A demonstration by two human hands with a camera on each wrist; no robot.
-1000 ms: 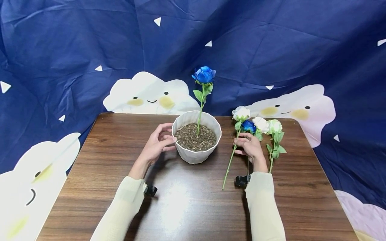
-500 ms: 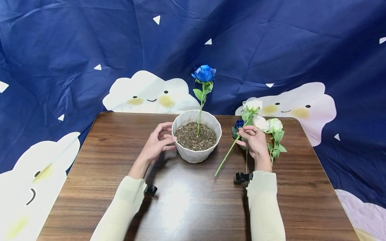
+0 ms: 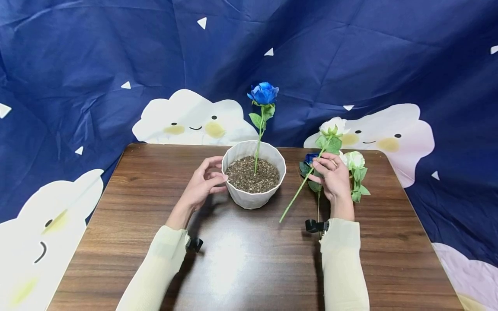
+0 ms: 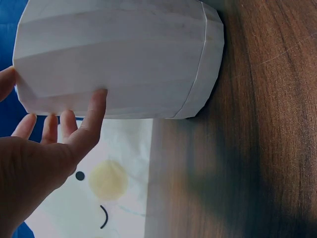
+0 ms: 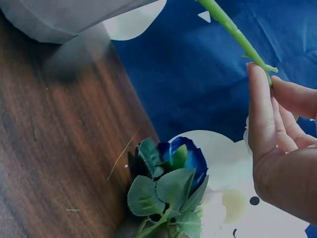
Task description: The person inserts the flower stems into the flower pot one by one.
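Observation:
A white faceted pot [image 3: 253, 199] filled with soil holds one upright blue rose [image 3: 263, 94]. My left hand [image 3: 203, 183] is at the pot's left side, its spread fingertips touching the wall and the thumb at the rim, as the left wrist view also shows. To the right of the pot, my right hand [image 3: 333, 177] pinches the green stem of a white rose [image 3: 333, 127] between thumb and fingers. That rose tilts, bloom up to the right and stem end [image 3: 281, 221] down to the left. In the right wrist view the pinched stem [image 5: 235, 32] shows, its bloom hidden.
Another blue rose [image 5: 184, 161] with dark leaves lies beside the right hand. White roses [image 3: 355, 160] lie on the right of the brown table [image 3: 389, 242], one mostly hidden by the hand. A navy cloth [image 3: 350, 52] with clouds hangs behind.
My right hand has lifted the white rose and shifted right and away, tilting its bloom to the right. The loose blue rose has shifted slightly left. The left hand has stayed at the pot.

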